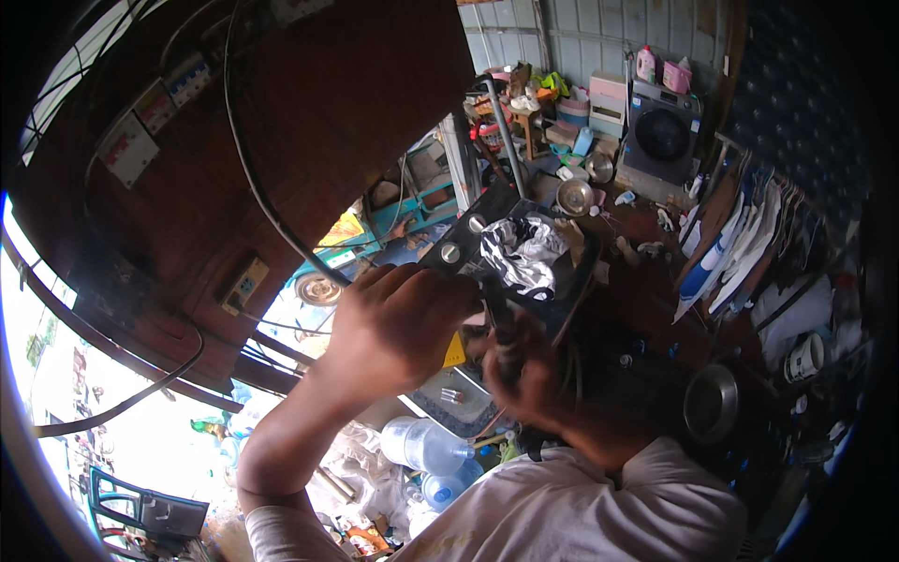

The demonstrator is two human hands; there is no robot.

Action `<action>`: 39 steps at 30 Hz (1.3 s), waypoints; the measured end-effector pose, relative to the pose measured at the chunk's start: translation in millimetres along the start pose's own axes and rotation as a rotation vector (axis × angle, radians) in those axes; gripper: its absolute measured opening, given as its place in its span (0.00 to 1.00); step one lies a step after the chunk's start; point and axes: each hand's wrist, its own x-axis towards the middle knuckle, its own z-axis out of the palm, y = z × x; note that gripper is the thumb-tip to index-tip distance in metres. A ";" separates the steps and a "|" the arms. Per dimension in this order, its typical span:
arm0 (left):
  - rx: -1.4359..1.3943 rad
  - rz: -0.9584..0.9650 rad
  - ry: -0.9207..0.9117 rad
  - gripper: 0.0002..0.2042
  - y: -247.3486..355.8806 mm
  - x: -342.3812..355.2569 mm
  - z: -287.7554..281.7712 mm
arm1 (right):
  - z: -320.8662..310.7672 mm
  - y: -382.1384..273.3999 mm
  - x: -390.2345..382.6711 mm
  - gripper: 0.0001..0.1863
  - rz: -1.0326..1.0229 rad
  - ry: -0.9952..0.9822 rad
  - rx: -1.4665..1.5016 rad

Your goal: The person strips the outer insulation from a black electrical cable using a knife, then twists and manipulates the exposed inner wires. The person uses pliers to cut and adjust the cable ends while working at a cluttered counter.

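My left hand (398, 323) is raised in the middle of the view, its fingers wrapped round a thick black cable (251, 173) that curves down from the top of the dark board. Just right of it and a little lower, my right hand (534, 379) is closed on a dark elongated thing (503, 330). That thing reaches up beside my left fingers; its kind is too dark and blurred to make out. The cable's end is hidden by my hands. Beyond them, a crumpled black-and-white cloth (524, 255) lies on a black surface with two silver knobs (450, 253).
The brown board (328, 103) at upper left carries breaker switches (187, 80) and a socket (245, 284). Large clear water bottles (426, 444) lie below my left arm. Clothes (735, 244) hang at right; a washing machine (663, 133) stands at the back. A metal basin (711, 404) sits lower right.
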 end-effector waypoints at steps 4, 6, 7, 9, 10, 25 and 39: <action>-0.268 0.002 -0.222 0.11 1.0 -3.7 -3.9 | -60.7 87.2 73.5 0.20 -0.502 -0.067 -0.340; -0.324 -0.031 -0.242 0.10 0.1 -1.9 -7.1 | -71.6 75.4 124.0 0.19 -0.719 -0.161 -0.439; -0.329 -0.034 -0.235 0.09 1.5 4.2 -15.3 | -69.0 75.4 128.5 0.19 -0.747 -0.104 -0.419; -0.260 -0.004 -0.139 0.10 3.3 5.1 -19.3 | -48.5 74.5 116.6 0.19 -0.659 0.006 -0.299; -0.180 0.033 -0.074 0.11 0.3 5.3 -15.8 | -27.5 69.8 89.2 0.18 -0.540 0.054 -0.203; -0.066 0.103 -0.161 0.12 7.1 -5.2 -12.1 | -55.0 69.3 73.8 0.24 -0.500 -0.155 -0.310; -0.271 -0.195 -0.315 0.10 5.7 2.3 -30.6 | -5.8 35.7 -38.1 0.27 0.593 -0.030 0.423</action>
